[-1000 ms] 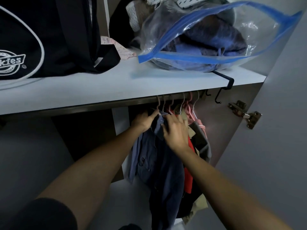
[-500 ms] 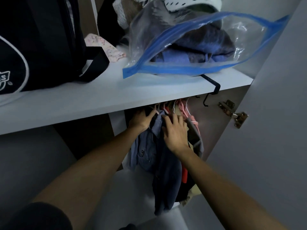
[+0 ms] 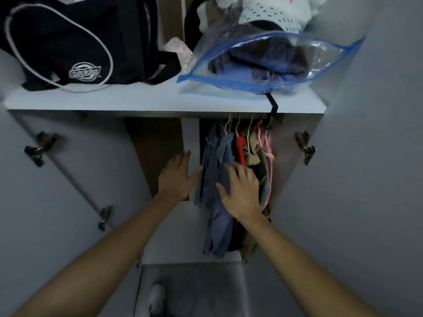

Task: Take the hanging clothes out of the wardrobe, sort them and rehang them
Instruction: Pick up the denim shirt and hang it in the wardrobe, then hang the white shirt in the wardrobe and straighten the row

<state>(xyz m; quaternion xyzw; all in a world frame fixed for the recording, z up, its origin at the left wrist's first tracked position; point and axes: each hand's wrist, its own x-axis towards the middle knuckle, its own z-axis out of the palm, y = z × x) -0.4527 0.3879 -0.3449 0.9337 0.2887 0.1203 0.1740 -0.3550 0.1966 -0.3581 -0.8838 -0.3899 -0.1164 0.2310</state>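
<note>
Hanging clothes [image 3: 231, 156] are sitting bunched at the right end under the shelf [image 3: 160, 99], on thin hangers [image 3: 238, 124]; denim shirt [image 3: 212, 170] is hanging outermost, then a red garment [image 3: 240, 148], olive and pink ones behind; all soft and light, likely slipping off the hangers if pulled by the cloth, so I'd be grabbing at the hanger necks, several at once; left hand [image 3: 177, 177] is hovering released, fingers straight, just beside the denim; right hand [image 3: 242, 191] is lying flat and relaxed on the cloth, grasping nothing; black over-shelf hook [image 3: 272, 110] is crowding the last hangers; zip storage bag [image 3: 263, 62] is overhanging the shelf edge above; black Dickies bag [image 3: 75, 46] is sitting well left; door hinges [image 3: 305, 146] are flanking the opening.
</note>
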